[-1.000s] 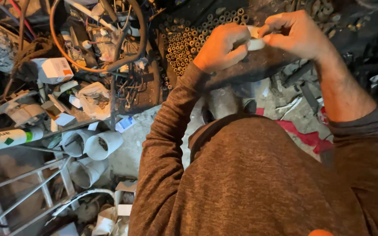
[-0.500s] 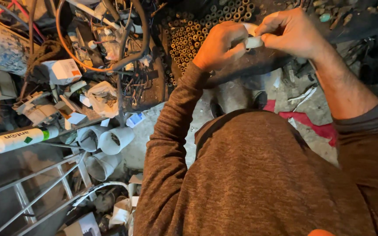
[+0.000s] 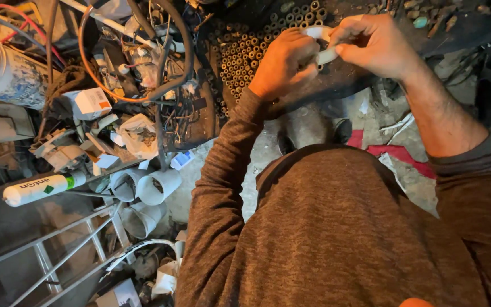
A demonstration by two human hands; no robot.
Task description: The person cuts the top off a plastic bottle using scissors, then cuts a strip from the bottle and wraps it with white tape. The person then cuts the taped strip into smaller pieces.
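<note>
Close to the camera is the brown sweater [image 3: 336, 227] of the person. Further out, both hands meet above a tray of small metal tubes [image 3: 245, 54]. The left hand [image 3: 282, 62] and the right hand [image 3: 376, 45] pinch between their fingertips a small white fitting [image 3: 325, 55], with a white strip [image 3: 316, 31] curving over it.

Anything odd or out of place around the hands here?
Nothing odd at the hands: the left hand and right hand both pinch a small white ring-shaped part. To the left it is messy: cables, boxes and a sealant tube lie jumbled, with white pipe fittings tipped sideways.
</note>
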